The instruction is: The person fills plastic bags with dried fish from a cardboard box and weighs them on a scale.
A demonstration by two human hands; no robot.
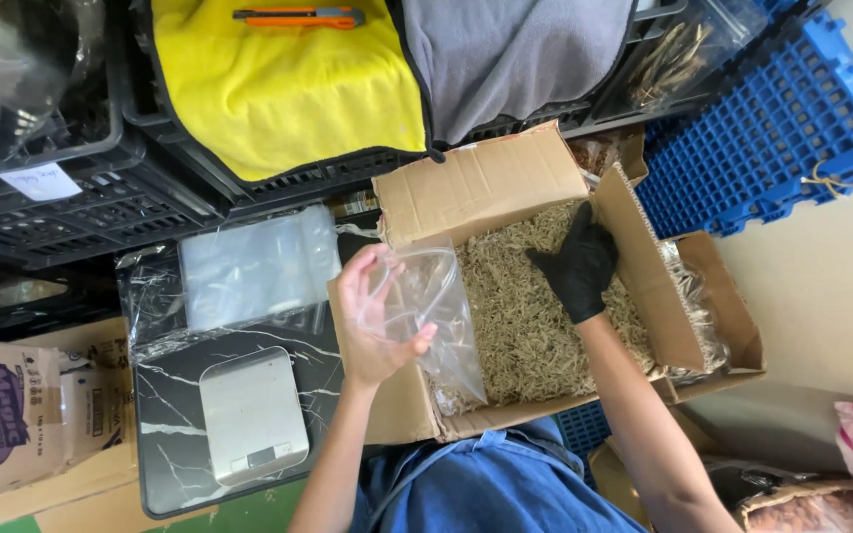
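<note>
The big cardboard box (505, 188) is sitting open under both hands, its bed of pale dried strands (525, 316) lying deep and nearly full. The right hand (577, 265), in a black glove, is pressing down into the strands with fingers curled, seemingly gathering a pinch, though what it grips is hidden beneath it. Just to its left, the bare left hand (372, 321) is pinching a clear plastic bag (431, 316) by the mouth, holding it open above the box; the bag is looking almost empty, so by my judgement filling is only beginning. Room is tight: the box flaps are standing up on the far side of the gloved hand, black crates (101, 197) are crowding beyond. Left of the bare hand, spare bags (259, 266) and a small scale (252, 415) are waiting on the dark table (175, 395).
</note>
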